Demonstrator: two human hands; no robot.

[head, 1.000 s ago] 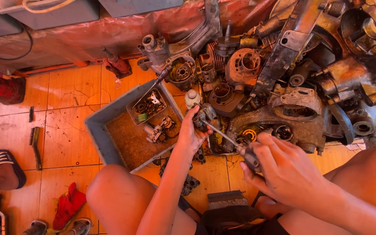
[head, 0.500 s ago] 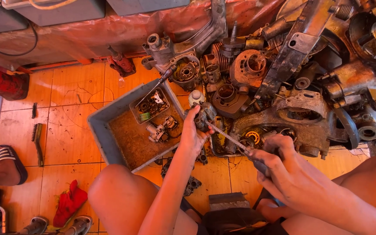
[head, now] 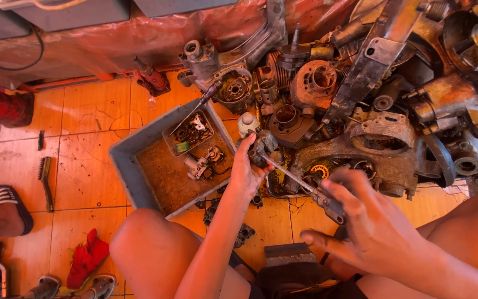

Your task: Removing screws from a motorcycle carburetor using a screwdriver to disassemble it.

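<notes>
While the left hand (head: 245, 173) closes its fingers around a small greasy metal part (head: 261, 145), it holds that part just past the right-hand rim of the grey tray (head: 121, 166), above the orange tiled floor (head: 92, 111) and at the near edge of the heap of engine pieces. A long thin screwdriver (head: 291, 176) runs slantwise from the part down to the right hand (head: 372, 227), whose fingers wrap its dark handle (head: 330, 204) with the forefinger laid out along the top; the tip of the blade meets the held part. Just behind the part stands a small white bottle (head: 247, 123).

Inside the tray, on its rusty brown bottom, lie a carburettor-like piece (head: 203, 163) and a smaller shallow tray of little parts (head: 189, 133) against the far corner. Beyond it the heap spreads to the right: a finned orange-tinted cylinder (head: 316, 83), a dark round sleeve (head: 286, 117), a large crankcase housing (head: 377, 149) and further casings to the far right edge of the view.

On the floor to the left lie a wire brush (head: 44, 174) and a red rag (head: 87, 257), with a sandalled foot (head: 1, 207) of another person at the left edge. The person's own bare knees (head: 150, 243) frame the lower part of the view.
</notes>
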